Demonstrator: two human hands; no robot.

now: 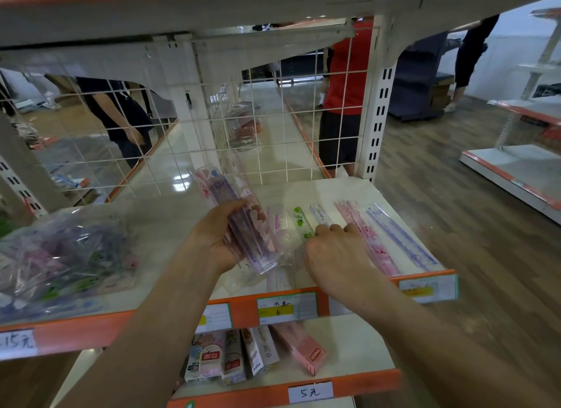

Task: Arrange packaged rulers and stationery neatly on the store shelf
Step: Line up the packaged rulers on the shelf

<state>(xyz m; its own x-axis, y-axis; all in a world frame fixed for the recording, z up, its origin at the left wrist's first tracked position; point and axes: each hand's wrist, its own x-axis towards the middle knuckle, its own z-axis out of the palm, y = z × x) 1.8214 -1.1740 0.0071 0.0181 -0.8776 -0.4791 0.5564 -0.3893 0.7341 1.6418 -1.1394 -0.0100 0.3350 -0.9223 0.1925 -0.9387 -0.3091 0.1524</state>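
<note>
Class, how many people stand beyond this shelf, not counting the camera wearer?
3: a person in dark clothes, left; a person in red, centre; a person in navy, upper right, bending. Others may be hidden.

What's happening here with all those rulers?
A person is stocking a store shelf. Their left hand grips a bundle of packaged rulers, held tilted above the shelf. Their right hand touches rulers already lying side by side near the shelf's right end: a green ruler, pink rulers and a blue ruler. A clear bag of stationery sits on the left of the same shelf.
</note>
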